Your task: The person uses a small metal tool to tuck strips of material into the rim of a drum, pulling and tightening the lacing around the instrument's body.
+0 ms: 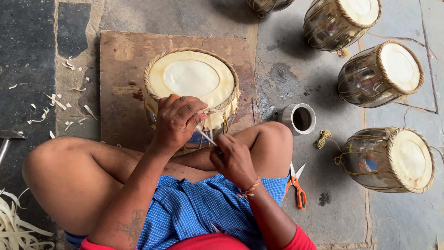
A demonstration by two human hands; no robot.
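Note:
A metal drum (192, 78) with a cream skin head and a woven rim stands upright on a wooden board (121, 69) between my crossed legs. My left hand (178, 121) grips the drum's near rim, fingers curled over the loose skin edge. My right hand (235, 159) sits just below it, closed on a thin pale tool (208, 138) that points up toward the rim. A bead bracelet circles my right wrist.
Several finished drums lie on their sides at the right (380, 74), (391, 159), (340, 21). A steel cup (298, 119) stands by my right knee, orange-handled scissors (297, 184) beside it, yellow cord (324, 138) nearby. Skin shavings (58, 104) litter the left floor; a hammer (8, 138) lies at the left edge.

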